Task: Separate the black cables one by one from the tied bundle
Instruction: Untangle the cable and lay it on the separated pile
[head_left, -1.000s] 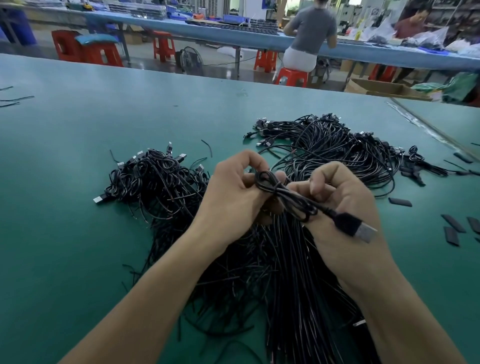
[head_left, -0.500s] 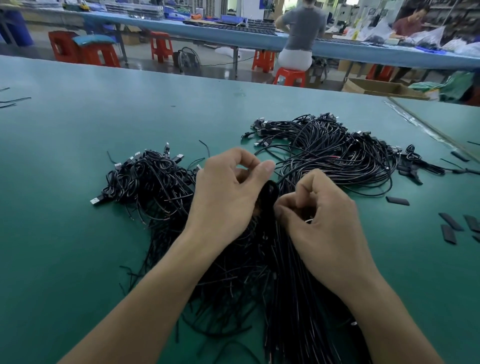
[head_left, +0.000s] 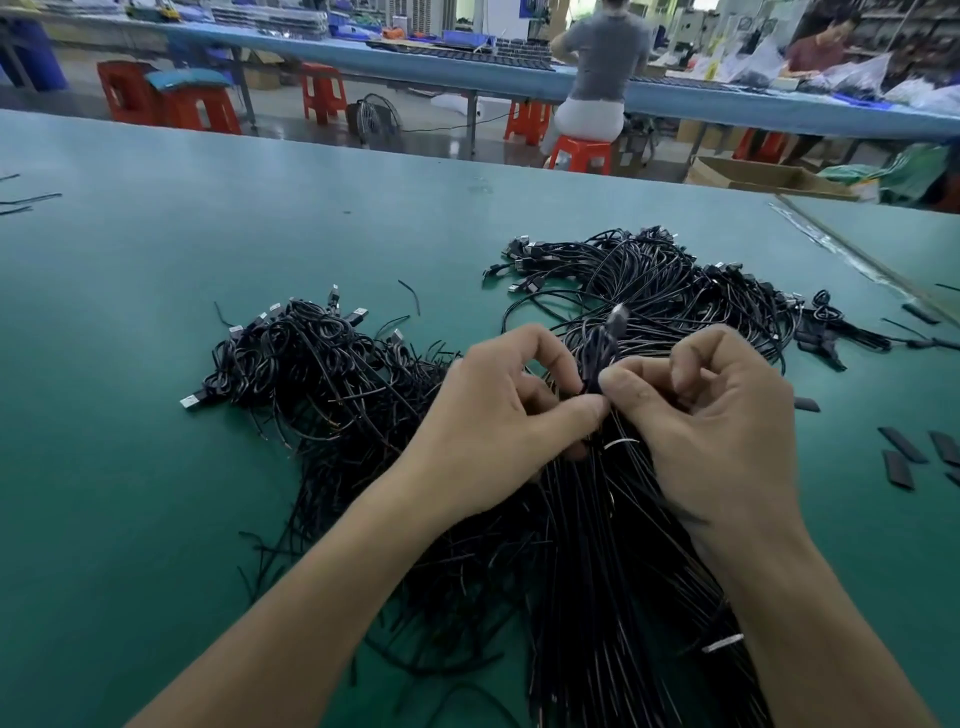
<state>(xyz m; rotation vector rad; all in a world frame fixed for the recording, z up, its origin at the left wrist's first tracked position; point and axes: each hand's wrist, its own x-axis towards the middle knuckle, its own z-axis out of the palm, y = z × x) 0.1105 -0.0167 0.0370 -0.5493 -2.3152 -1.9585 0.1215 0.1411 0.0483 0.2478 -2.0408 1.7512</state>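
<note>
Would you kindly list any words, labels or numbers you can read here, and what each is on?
None can be read.
The cables, their plugs and the table show no print.
A white sheet in the far background may bear marks, but it is too small and blurred to read.

Far beyond the fingers (head_left: 519, 340), the green worktop (head_left: 156, 260) met a long blue bench (head_left: 415, 67), red stools (head_left: 200, 114), perhaps a floor fan (head_left: 376, 117).
</note>
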